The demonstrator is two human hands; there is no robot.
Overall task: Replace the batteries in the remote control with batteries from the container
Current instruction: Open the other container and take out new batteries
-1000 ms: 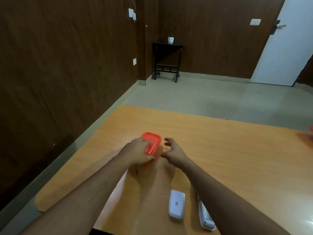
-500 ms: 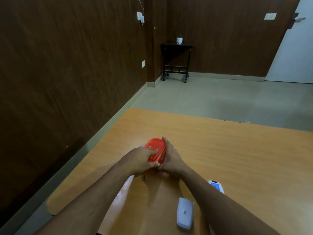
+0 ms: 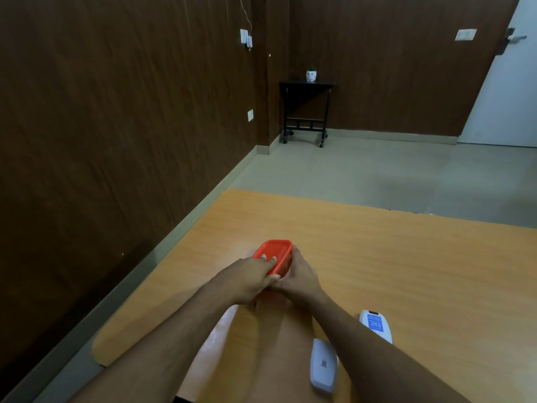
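A small container with a red lid [image 3: 275,251] stands on the wooden table [image 3: 392,266]. My left hand [image 3: 250,279] lies over the lid's near left part, fingers across its top and thumb at the near edge. My right hand [image 3: 299,276] clasps the container's right side. Its contents are hidden. The white battery cover [image 3: 323,364] lies near the front edge. The white remote [image 3: 376,325] with a blue label lies to its right, partly hidden by my right forearm.
The table's left edge runs close to a dark wood-panelled wall. Beyond the far edge is grey floor, a small black side table [image 3: 305,110] with a white pot, and a white door [image 3: 511,82] at the right.
My right hand moved from open beside the container onto its right side. My left hand's fingers shifted further across the lid. The camera panned left.
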